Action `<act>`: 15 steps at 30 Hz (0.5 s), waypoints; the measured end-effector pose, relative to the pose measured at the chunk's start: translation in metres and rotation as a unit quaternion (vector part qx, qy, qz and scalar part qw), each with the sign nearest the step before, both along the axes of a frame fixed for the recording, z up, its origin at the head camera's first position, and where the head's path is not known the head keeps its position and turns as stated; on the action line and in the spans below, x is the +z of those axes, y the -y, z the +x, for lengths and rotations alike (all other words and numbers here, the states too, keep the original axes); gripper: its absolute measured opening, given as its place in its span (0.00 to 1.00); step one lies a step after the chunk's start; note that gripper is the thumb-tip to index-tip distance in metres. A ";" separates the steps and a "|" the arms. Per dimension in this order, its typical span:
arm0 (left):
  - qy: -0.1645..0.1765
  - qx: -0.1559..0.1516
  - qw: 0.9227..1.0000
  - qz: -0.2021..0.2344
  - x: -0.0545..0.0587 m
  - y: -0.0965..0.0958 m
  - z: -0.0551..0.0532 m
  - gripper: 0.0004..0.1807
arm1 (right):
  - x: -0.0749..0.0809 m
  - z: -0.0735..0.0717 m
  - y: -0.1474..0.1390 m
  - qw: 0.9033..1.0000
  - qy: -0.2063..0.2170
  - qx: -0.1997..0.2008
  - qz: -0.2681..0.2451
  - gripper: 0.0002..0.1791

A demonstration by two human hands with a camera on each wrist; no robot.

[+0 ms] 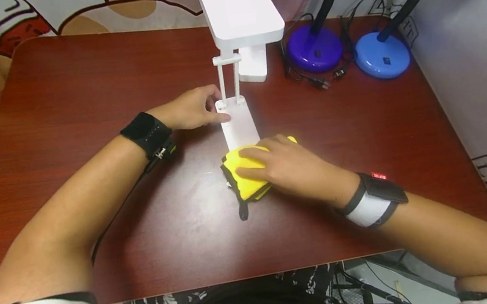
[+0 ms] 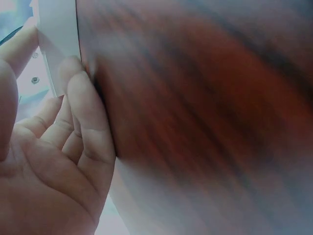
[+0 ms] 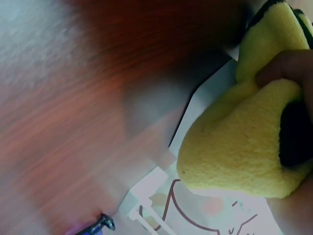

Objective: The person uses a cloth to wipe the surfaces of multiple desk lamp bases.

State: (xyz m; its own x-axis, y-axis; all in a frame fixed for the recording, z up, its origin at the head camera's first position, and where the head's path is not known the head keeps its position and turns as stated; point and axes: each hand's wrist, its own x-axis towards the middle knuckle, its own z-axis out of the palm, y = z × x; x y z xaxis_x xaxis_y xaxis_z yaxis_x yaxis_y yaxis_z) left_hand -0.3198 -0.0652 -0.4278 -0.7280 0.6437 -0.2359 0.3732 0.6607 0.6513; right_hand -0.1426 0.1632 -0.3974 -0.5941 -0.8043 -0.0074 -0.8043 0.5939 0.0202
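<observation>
A white stand with a flat base, two thin posts and a broad panel on top is on the brown desk. At the left edge of its base, my left hand grips, thumb on the plate; in the left wrist view the fingers bend against the white edge. My right hand holds a folded yellow cloth with dark edging over the near end of the base. The right wrist view has the cloth bunched in that hand, covering part of the white plate.
Behind to the right stand two desk lamps, one with a purple base and one with a blue base. Their cables and a plug lie between them. A wall borders the desk's right side, and a patterned covering hangs behind.
</observation>
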 end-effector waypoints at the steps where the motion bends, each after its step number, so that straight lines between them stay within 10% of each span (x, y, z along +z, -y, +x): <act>1: 0.001 -0.001 1.000 -0.002 0.000 0.000 0.000 0.31 | 0.000 0.000 0.000 1.000 0.002 0.001 -0.004 0.34; 10: 0.010 0.000 1.000 -0.001 0.001 0.002 -0.001 0.31 | 0.001 -0.003 -0.002 0.999 0.024 0.010 -0.022 0.32; 15: 0.013 -0.001 1.000 0.004 0.002 0.001 0.000 0.30 | 0.003 -0.007 -0.027 0.988 0.098 -0.057 -0.102 0.33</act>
